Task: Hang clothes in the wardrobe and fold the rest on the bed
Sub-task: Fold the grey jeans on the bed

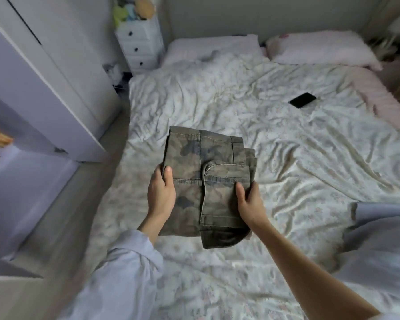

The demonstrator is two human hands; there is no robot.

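Folded camouflage trousers (203, 162) in olive and grey are held just above the bed (286, 139), near its left side. My left hand (161, 192) grips their left edge, thumb on top and fingers underneath. My right hand (249, 202) grips the right edge the same way. A loose flap hangs down at the near end of the bundle. The white wardrobe (56, 72) stands to the left with one door swung open toward me.
A black phone (303, 100) lies on the rumpled floral duvet at the right. Two pink pillows (319, 47) sit at the head. A white drawer unit (139, 45) stands in the far corner. A grey and white garment (379, 241) lies at the bed's right edge.
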